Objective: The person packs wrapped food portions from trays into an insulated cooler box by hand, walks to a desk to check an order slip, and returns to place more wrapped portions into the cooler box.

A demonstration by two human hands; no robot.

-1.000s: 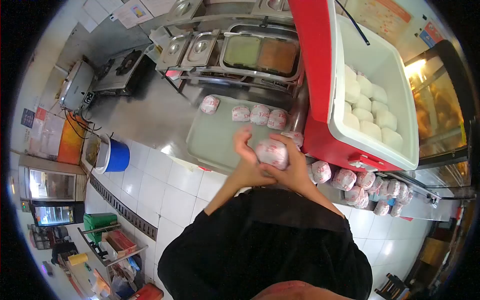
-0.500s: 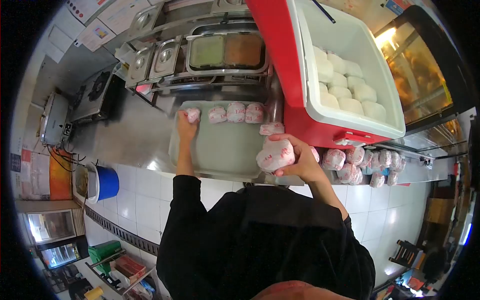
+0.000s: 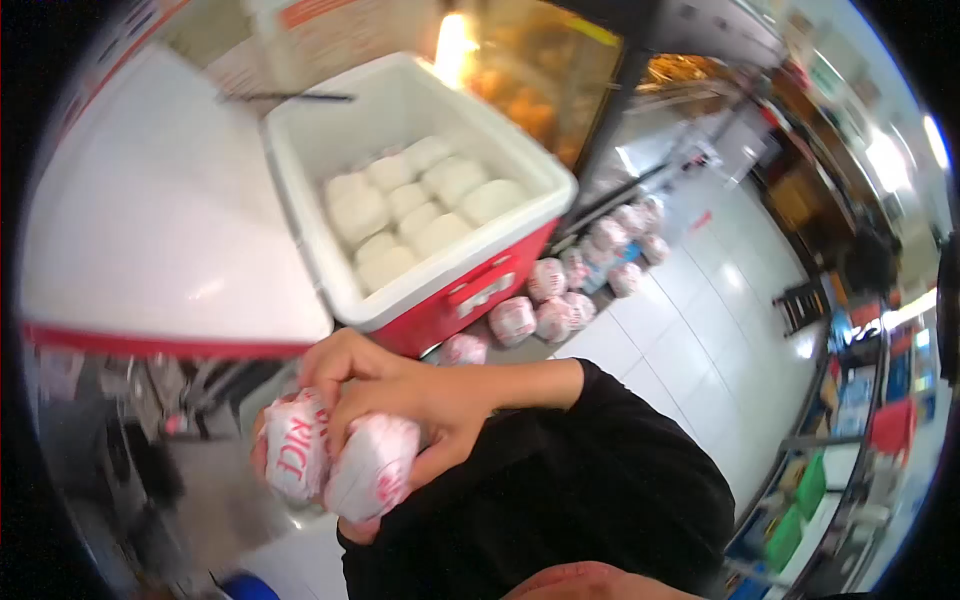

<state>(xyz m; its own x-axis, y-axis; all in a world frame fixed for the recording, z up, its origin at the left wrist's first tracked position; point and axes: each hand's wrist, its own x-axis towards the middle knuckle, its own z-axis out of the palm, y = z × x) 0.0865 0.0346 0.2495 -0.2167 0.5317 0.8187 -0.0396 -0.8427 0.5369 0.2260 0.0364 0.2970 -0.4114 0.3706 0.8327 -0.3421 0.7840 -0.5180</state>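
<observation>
Two paper-wrapped rice packs are close together in my hands at the lower left. My right hand [image 3: 400,395] is closed on the nearer rice pack [image 3: 373,470], its fingers also reaching over the top of the other one. That other rice pack [image 3: 297,446], with red "RICE" print facing up, is held by my left hand [image 3: 261,440], which is mostly hidden; only some fingertips and a bit of hand below show. Beneath them, a corner of the pale tray [image 3: 253,403] is visible, the rest covered.
A red cooler with a white rim [image 3: 520,222] stands beyond my hands, holding several white round bundles [image 3: 437,235]. Its lid [image 3: 170,220] lies open to the left. Several wrapped rice packs [image 3: 513,320] line the counter at its right. Behind is a lit glass display case [image 3: 540,90].
The view has swung to the right and blurred. My hands, apart before over the tray with a rice pack each, are now together, the packs side by side.
</observation>
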